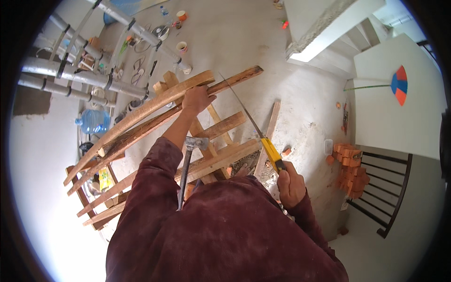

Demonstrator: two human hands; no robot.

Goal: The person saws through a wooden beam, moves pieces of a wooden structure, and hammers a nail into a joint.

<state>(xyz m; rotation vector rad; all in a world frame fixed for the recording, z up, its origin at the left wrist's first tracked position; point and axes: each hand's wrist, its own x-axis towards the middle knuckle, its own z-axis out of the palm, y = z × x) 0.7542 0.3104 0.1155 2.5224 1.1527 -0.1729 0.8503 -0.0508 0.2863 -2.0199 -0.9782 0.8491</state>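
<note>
My right hand is closed around the yellow and black handle of a handsaw. Its thin blade reaches forward and left, and the tip end lies across a rough wooden board. On that board, left of the blade, my left hand is clamped down with its fingers wrapped over the edge. Beside the board runs a second long wooden beam. Both rest on a rough wooden frame of crossed timbers. A hammer with a metal handle stands close against my front, below my left forearm.
Metal scaffold poles stand at the left, near a blue water jug. Red bricks are stacked at the right by a dark railing. Another plank lies on the floor. Paper cups and slippers lie farther off.
</note>
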